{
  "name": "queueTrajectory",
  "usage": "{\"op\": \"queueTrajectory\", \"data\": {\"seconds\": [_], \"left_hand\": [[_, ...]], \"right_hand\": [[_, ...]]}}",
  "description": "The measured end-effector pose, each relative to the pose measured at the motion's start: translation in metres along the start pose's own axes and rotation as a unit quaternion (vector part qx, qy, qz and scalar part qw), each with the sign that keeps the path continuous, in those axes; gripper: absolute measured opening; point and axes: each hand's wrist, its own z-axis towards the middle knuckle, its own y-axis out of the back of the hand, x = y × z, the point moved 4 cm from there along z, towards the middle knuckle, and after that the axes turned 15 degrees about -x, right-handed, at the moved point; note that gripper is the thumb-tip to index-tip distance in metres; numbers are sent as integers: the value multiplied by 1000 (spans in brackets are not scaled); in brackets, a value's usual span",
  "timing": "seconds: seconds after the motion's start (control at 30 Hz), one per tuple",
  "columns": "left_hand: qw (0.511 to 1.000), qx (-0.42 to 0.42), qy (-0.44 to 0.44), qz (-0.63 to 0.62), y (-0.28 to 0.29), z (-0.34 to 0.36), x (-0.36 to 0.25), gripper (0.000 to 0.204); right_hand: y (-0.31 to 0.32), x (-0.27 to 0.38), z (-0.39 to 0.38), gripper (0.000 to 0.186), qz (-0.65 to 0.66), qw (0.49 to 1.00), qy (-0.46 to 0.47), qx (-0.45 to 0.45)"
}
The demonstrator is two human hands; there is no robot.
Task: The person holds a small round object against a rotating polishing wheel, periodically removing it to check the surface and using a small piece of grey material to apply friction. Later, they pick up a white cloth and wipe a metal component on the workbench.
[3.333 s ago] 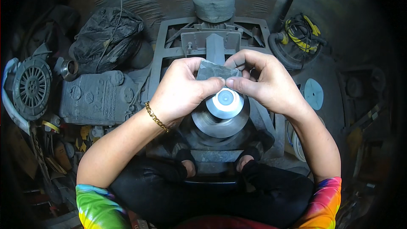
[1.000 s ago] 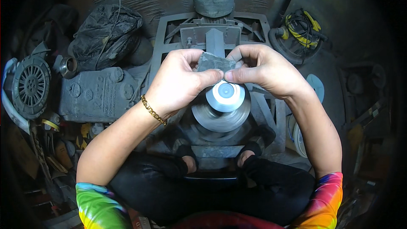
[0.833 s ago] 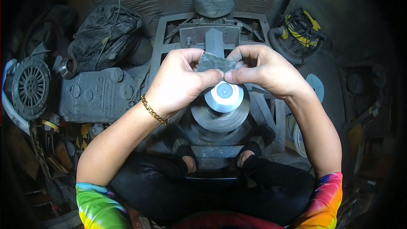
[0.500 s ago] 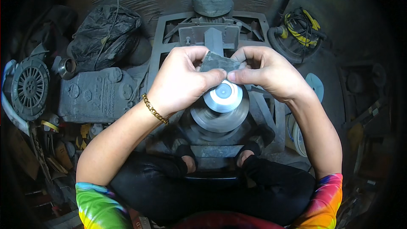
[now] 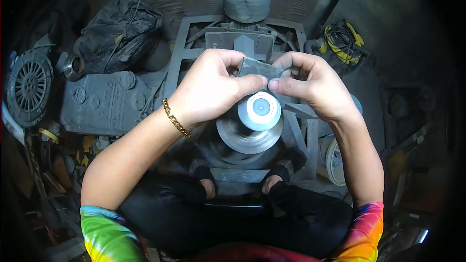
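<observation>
My left hand [image 5: 216, 80] and my right hand [image 5: 310, 82] pinch a small dark grey sheet [image 5: 262, 69], which looks like worn sandpaper. Thumbs lie along its near edge, almost tip to tip, and curled fingers grip its far side. Just below the thumbs is a shiny round metal part [image 5: 259, 111], cup-like, its smooth rings blurred as if spinning. Under it sits a wider bright metal disc [image 5: 250, 138] on the machine. Whether the sheet touches the metal part is hidden by my thumbs.
A motor [image 5: 246, 2] stands at the far end of the machine's steel frame [image 5: 182, 54]. To the left are a dusty metal gearbox-like block [image 5: 104, 102], a black bag [image 5: 119, 34] and a vented round cover [image 5: 30, 87]. On the right are a white bucket [image 5: 335, 160] and a yellow-black hose machine [image 5: 344, 43].
The view has shifted slightly. Both hands, still holding the grey sheet, sit a little farther from the round metal part, whose top shows more fully.
</observation>
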Motion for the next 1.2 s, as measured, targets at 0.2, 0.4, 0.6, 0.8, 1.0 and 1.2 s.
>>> {"op": "queueTrajectory", "data": {"seconds": [0.2,0.4,0.6,0.8,1.0,1.2], "left_hand": [[998,50,37,-18,3,-2,7,13],[999,27,44,12,6,-4,12,13],[999,3,43,14,4,-7,14,11],[999,-11,34,20,6,-7,15,7],[999,-15,43,-20,5,-6,15,6],[999,-17,48,1,5,-8,12,5]], "right_hand": [[-3,-7,1,23,18,1000,9,22],[-6,-1,4,25,-67,997,41,21],[-7,2,5,24,-100,991,87,29],[-10,6,3,26,-153,977,148,5],[-10,10,4,27,-167,969,184,0],[-10,9,4,26,-156,970,185,14]]}}
